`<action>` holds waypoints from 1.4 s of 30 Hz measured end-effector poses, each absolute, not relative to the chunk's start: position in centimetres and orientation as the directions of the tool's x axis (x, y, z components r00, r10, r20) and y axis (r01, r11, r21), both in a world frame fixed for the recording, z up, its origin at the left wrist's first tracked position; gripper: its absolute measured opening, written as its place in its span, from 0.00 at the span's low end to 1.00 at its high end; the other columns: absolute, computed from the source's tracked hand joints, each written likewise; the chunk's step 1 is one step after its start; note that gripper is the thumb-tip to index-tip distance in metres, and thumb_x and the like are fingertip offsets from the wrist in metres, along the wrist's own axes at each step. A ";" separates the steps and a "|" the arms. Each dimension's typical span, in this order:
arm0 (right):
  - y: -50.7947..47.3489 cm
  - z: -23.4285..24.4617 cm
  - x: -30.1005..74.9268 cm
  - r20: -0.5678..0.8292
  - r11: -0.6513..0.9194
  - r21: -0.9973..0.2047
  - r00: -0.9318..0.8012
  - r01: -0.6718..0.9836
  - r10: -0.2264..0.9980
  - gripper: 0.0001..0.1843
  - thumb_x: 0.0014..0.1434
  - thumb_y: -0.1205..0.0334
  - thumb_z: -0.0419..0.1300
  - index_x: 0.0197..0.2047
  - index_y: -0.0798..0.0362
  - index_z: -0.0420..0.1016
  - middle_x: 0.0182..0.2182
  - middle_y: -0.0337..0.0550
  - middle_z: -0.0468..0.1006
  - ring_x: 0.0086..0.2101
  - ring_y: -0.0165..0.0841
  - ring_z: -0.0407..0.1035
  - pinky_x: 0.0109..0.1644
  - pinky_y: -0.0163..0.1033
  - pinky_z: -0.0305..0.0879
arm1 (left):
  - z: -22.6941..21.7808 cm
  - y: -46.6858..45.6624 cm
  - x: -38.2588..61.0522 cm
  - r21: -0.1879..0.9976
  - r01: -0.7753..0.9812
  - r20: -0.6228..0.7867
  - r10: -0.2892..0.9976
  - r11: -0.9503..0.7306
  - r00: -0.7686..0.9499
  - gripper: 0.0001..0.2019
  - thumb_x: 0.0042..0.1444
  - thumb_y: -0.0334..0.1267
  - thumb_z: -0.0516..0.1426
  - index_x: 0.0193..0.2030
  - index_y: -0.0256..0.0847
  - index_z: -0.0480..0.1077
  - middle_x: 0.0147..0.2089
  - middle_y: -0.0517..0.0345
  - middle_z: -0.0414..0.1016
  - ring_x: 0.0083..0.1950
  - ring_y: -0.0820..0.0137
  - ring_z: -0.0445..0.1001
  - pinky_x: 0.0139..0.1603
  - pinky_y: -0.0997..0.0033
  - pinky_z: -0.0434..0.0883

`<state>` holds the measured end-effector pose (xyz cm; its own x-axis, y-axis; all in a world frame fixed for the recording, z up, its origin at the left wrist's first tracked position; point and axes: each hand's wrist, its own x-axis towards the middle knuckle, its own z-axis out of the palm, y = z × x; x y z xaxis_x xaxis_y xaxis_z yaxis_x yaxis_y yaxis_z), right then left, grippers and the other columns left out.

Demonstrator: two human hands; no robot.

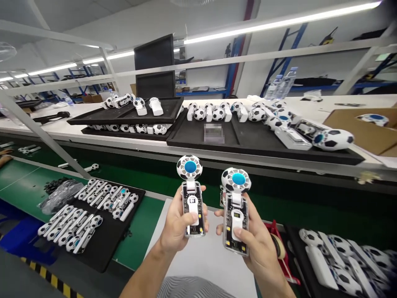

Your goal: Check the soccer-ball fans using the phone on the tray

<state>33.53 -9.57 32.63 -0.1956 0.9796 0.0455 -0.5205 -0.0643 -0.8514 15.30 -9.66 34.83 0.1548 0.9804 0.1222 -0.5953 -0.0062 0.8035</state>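
Observation:
My left hand [176,227] is closed round a soccer-ball-headed handheld device [190,166], its thumb on the white strip of the clear body. A circuit board and a small display show through that body. My right hand [259,240] grips a second such device [238,181], slightly lower, thumb likewise on its white strip. Both heads point up, each with a blue disc in its middle. Behind the right device, part of another item [222,194] shows, mostly hidden. Below both hands lies a white sheet [211,260].
A black tray [108,248] of similar devices lies left, beside a plastic bag [60,196]. More fill a tray [297,244] at right, near a red tape dispenser [276,244]. Ahead, a shelf holds black trays [198,138] and a cardboard box [353,128]. A metal post [46,132] slants at left.

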 end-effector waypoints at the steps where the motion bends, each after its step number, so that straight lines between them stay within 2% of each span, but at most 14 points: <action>1: -9.7 33.1 33.5 0.072 -0.052 -0.849 -0.212 -0.526 0.975 0.41 0.59 0.59 0.65 0.72 0.36 0.53 0.54 0.48 0.75 0.34 0.38 0.76 0.37 0.48 0.74 | 35.2 -9.7 15.6 0.806 -0.591 0.128 0.978 -0.006 0.166 0.28 0.52 0.39 0.65 0.60 0.43 0.65 0.35 0.58 0.76 0.27 0.71 0.77 0.27 0.73 0.70; 4: -9.8 34.3 33.3 0.138 -0.019 -0.846 -0.254 -0.532 0.957 0.43 0.60 0.58 0.64 0.73 0.41 0.48 0.43 0.45 0.79 0.30 0.36 0.74 0.36 0.46 0.72 | 36.1 -10.1 16.3 0.808 -0.589 0.140 0.971 0.000 0.192 0.28 0.52 0.38 0.64 0.60 0.43 0.64 0.36 0.58 0.77 0.28 0.71 0.77 0.30 0.70 0.72; 6: -9.9 34.9 33.1 0.175 0.004 -0.837 -0.260 -0.547 0.950 0.45 0.60 0.59 0.65 0.74 0.42 0.46 0.40 0.44 0.79 0.30 0.36 0.74 0.37 0.47 0.72 | 36.7 -10.3 16.7 0.805 -0.593 0.154 0.964 0.006 0.218 0.29 0.53 0.38 0.64 0.61 0.44 0.64 0.36 0.58 0.77 0.29 0.71 0.77 0.33 0.67 0.74; 11: -10.3 35.9 32.8 0.232 0.029 -0.803 -0.268 -0.596 0.935 0.42 0.60 0.61 0.64 0.72 0.42 0.48 0.39 0.42 0.79 0.30 0.37 0.75 0.39 0.49 0.73 | 37.6 -10.9 16.9 0.798 -0.602 0.229 0.936 -0.023 0.268 0.33 0.48 0.35 0.67 0.61 0.46 0.64 0.39 0.58 0.77 0.32 0.71 0.77 0.37 0.67 0.74; 17: -10.6 36.1 33.3 0.245 0.046 -0.806 -0.262 -0.590 0.934 0.42 0.59 0.60 0.64 0.72 0.43 0.49 0.39 0.43 0.79 0.30 0.38 0.74 0.38 0.50 0.72 | 37.8 -11.4 16.8 0.819 -0.573 0.224 0.932 -0.022 0.284 0.34 0.49 0.34 0.66 0.63 0.45 0.63 0.40 0.57 0.78 0.32 0.70 0.78 0.39 0.65 0.75; 25: -10.7 35.9 33.6 0.264 0.078 -0.809 -0.242 -0.582 0.934 0.43 0.59 0.60 0.65 0.72 0.43 0.49 0.40 0.44 0.79 0.30 0.37 0.73 0.37 0.50 0.72 | 38.3 -11.6 16.9 0.832 -0.555 0.212 0.930 -0.011 0.299 0.33 0.48 0.34 0.66 0.62 0.45 0.63 0.40 0.57 0.78 0.32 0.69 0.78 0.37 0.66 0.75; 30: -11.0 36.3 34.0 0.262 0.091 -0.826 -0.236 -0.556 0.936 0.48 0.56 0.57 0.67 0.73 0.42 0.46 0.45 0.47 0.79 0.31 0.37 0.74 0.37 0.49 0.73 | 38.4 -11.6 16.8 0.832 -0.554 0.209 0.933 -0.012 0.294 0.33 0.48 0.35 0.67 0.62 0.45 0.64 0.39 0.57 0.78 0.30 0.70 0.78 0.35 0.68 0.74; 36: -11.3 36.3 34.1 0.259 0.121 -0.854 -0.210 -0.507 0.943 0.53 0.55 0.58 0.68 0.75 0.40 0.41 0.44 0.46 0.79 0.32 0.37 0.74 0.36 0.47 0.73 | 38.4 -11.4 16.7 0.820 -0.573 0.211 0.934 -0.009 0.287 0.34 0.46 0.35 0.68 0.61 0.45 0.64 0.39 0.56 0.78 0.29 0.69 0.78 0.32 0.68 0.74; 42: -11.0 36.3 33.8 0.222 0.073 -0.842 -0.221 -0.534 0.950 0.47 0.58 0.59 0.64 0.74 0.42 0.45 0.40 0.44 0.79 0.31 0.37 0.73 0.35 0.47 0.72 | 38.2 -11.4 17.0 0.809 -0.587 0.186 0.942 0.015 0.280 0.31 0.50 0.35 0.66 0.61 0.43 0.64 0.37 0.57 0.79 0.29 0.69 0.78 0.31 0.68 0.75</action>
<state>33.76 -11.01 36.31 -0.2208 0.9496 0.2225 -0.5341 0.0731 -0.8422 17.02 -11.42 38.19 0.2804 0.9417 0.1860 -0.5875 0.0151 0.8091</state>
